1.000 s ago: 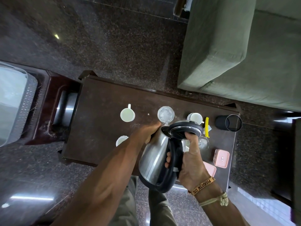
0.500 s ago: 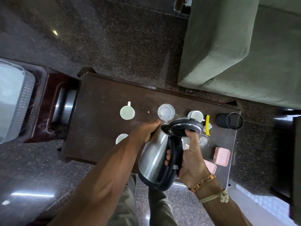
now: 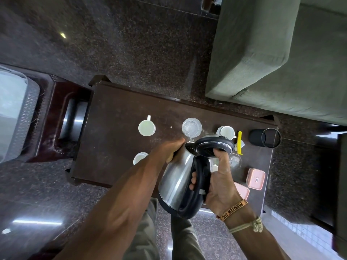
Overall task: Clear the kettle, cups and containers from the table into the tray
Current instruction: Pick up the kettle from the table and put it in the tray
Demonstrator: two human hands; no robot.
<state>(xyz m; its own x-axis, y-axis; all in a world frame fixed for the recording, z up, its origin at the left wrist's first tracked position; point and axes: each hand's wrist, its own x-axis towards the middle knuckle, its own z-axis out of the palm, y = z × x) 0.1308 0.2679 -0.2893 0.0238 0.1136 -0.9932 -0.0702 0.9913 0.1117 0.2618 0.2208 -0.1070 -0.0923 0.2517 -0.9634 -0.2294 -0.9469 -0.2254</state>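
A steel kettle with a black handle and lid hangs tilted above the near edge of the dark table. My right hand grips the handle, its thumb on the lid. My left hand wraps the kettle's side near the spout. Standing on the table are a white cup, a second white cup partly hidden by my left arm, a glass, a third white cup and two pink containers. The grey perforated tray sits far left.
A black cylinder lies on its side at the table's right end, beside a yellow clip. Another clear glass is behind my right hand. A green sofa stands beyond the table. The tray rests on a dark side table.
Both hands keep the same hold on the kettle. Only the view has shifted slightly.
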